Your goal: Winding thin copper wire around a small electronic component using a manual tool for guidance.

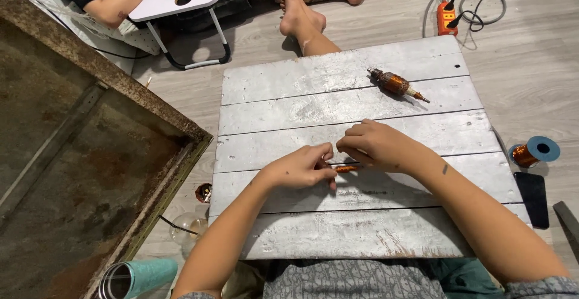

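While my left hand (300, 167) and right hand (375, 145) pinch opposite ends of a small copper-wound piece (345, 168) above the grey plank tabletop (338, 232), a wound armature (395, 84) lies beyond my right hand.

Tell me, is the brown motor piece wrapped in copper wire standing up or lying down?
Lying down. The copper-wound motor piece rests on its side on the grey wooden plank board, its thin shaft pointing sideways along the planks.
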